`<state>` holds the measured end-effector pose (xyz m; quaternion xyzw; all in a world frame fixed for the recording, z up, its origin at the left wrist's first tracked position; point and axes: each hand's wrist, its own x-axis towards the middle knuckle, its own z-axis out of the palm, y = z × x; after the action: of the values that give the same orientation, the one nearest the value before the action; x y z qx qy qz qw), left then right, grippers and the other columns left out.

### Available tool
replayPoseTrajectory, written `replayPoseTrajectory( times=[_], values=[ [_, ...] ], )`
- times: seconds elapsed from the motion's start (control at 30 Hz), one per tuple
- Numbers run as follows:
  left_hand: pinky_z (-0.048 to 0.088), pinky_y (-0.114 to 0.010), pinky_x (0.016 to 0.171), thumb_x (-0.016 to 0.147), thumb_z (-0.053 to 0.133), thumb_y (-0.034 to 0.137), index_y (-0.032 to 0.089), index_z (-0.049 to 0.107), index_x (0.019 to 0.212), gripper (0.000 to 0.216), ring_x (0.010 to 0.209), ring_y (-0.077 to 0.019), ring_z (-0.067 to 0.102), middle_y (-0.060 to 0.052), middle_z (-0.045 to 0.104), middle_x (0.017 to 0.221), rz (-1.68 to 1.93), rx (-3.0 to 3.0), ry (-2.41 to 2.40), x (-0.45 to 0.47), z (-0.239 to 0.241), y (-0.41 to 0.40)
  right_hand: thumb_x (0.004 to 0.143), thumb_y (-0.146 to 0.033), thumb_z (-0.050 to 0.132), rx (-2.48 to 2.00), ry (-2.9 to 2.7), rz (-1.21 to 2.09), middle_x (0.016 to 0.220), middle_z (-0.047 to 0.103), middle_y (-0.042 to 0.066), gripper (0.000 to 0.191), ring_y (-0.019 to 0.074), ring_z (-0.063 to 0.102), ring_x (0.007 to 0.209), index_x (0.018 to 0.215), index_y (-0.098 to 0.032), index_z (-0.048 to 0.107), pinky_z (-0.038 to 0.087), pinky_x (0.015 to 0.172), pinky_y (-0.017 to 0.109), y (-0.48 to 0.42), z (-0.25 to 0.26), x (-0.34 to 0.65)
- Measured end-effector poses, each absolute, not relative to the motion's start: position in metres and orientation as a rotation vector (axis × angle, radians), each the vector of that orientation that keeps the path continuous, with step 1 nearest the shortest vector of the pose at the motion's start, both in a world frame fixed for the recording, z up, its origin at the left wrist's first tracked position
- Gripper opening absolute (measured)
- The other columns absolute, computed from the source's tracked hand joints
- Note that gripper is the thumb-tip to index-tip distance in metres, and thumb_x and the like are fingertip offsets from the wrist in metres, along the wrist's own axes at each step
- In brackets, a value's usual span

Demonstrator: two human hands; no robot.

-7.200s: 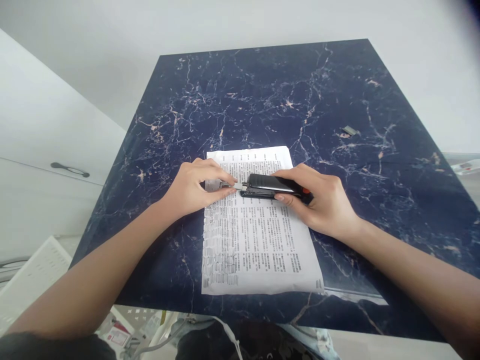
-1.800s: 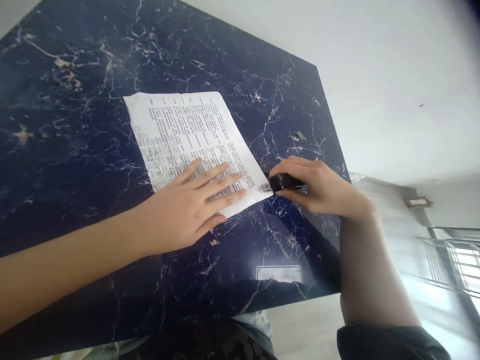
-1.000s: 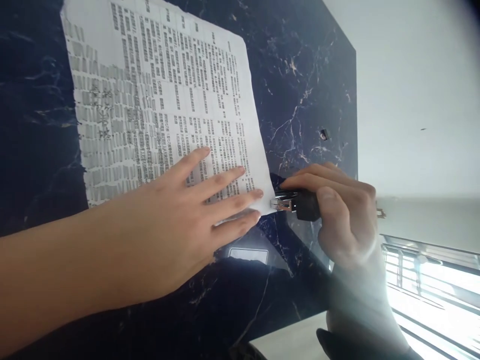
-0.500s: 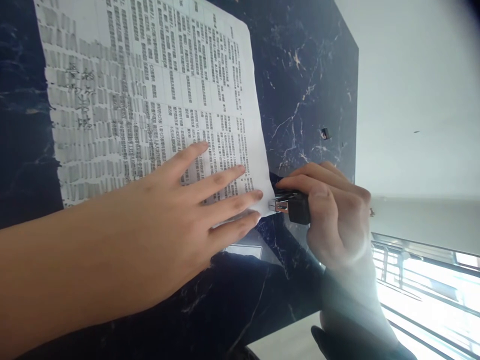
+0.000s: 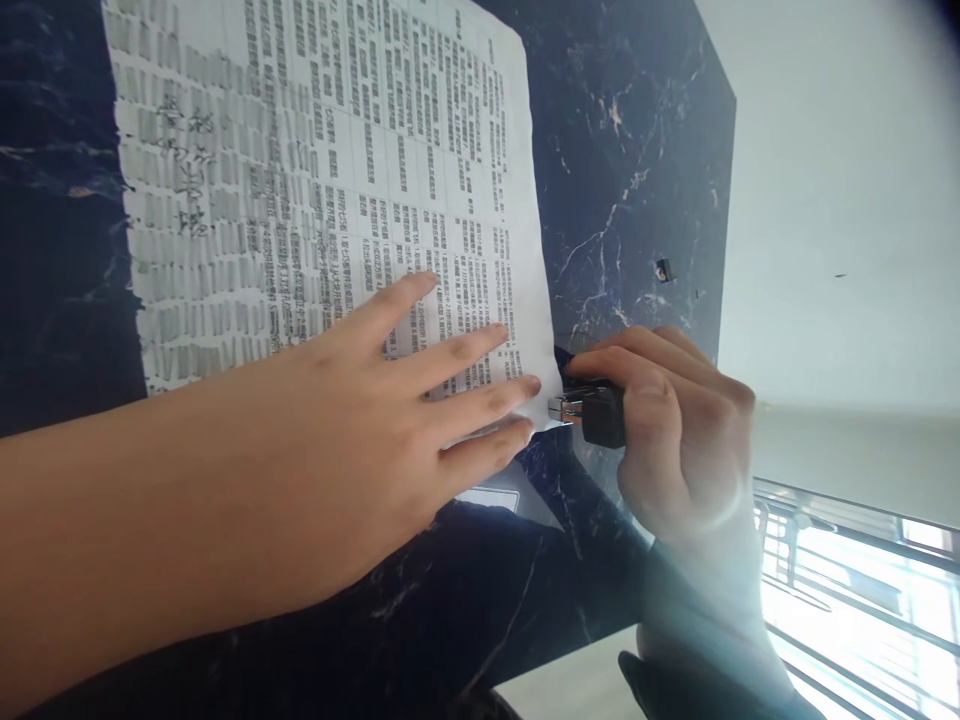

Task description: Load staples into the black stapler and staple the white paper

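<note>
A printed sheet of paper [image 5: 225,150], covered in text columns with rows of grey strokes and some handwriting, lies on the dark table. My left hand [image 5: 390,400] rests flat on its lower right part, fingers spread. A black stapler [image 5: 602,415] is in my right hand [image 5: 675,430], thumb and fingers wrapped around it. Its metal front end meets the sheet's lower right corner, close to my left fingertips. Most of the stapler's body is hidden inside the hand.
The dark marble-patterned table [image 5: 622,130] has its edge on the right, beside a pale floor. A small black piece [image 5: 665,270] lies near that edge. Bright railings [image 5: 847,570] show at lower right.
The whole view has shifted slightly, so the paper and both hands appear a little further right. The stapler stays at the paper's corner, and my left hand still lies on the sheet.
</note>
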<state>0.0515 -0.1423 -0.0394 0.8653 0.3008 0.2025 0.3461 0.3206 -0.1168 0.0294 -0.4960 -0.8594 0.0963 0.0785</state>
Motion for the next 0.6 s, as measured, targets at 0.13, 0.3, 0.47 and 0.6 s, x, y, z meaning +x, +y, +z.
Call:
replayPoseTrajectory(
  times=[0.13, 0.3, 0.47, 0.6],
  values=[
    [-0.007, -0.061, 0.138, 0.091, 0.054, 0.024, 0.036, 0.051, 0.161, 0.071, 0.17, -0.0287, 0.016, 0.008, 0.038, 0.176, 0.576, 2.492, 0.737, 0.046, -0.045, -0.148, 0.114, -0.031, 0.027, -1.477, -2.576, 0.259, 0.095, 0.071, 0.009, 0.047, 0.0275, 0.059, 0.083, 0.097, -0.024, 0.07, 0.043, 0.076, 0.047, -0.118, 0.029, 0.319],
    [0.003, -0.064, 0.139, 0.094, 0.057, 0.027, 0.034, 0.065, 0.147, 0.053, 0.165, -0.034, 0.032, 0.005, 0.055, 0.164, 0.704, 2.409, 0.768, 0.049, -0.039, -0.147, 0.113, -0.031, 0.027, -1.519, -2.607, 0.181, 0.095, 0.07, 0.01, 0.046, 0.0295, 0.059, 0.084, 0.096, -0.025, 0.07, 0.042, 0.075, 0.047, -0.121, 0.028, 0.317],
    [0.027, -0.063, 0.135, 0.096, 0.066, 0.048, 0.043, 0.062, 0.148, 0.052, 0.165, -0.036, 0.033, 0.012, 0.058, 0.158, 0.586, 2.096, 0.967, 0.056, -0.031, -0.142, 0.112, -0.029, 0.03, -1.541, -2.663, 0.091, 0.092, 0.067, 0.01, 0.041, 0.0308, 0.059, 0.084, 0.096, -0.026, 0.068, 0.039, 0.071, 0.045, -0.122, 0.027, 0.315],
    [0.02, -0.067, 0.136, 0.096, 0.065, 0.045, 0.039, 0.058, 0.154, 0.058, 0.166, -0.0374, 0.027, 0.011, 0.053, 0.164, 0.482, 2.117, 0.891, 0.054, -0.035, -0.145, 0.11, -0.027, 0.035, -1.525, -2.761, -0.146, 0.088, 0.063, 0.01, 0.033, 0.0294, 0.055, 0.081, 0.091, -0.025, 0.062, 0.032, 0.067, 0.042, -0.124, 0.025, 0.31]
  ],
)
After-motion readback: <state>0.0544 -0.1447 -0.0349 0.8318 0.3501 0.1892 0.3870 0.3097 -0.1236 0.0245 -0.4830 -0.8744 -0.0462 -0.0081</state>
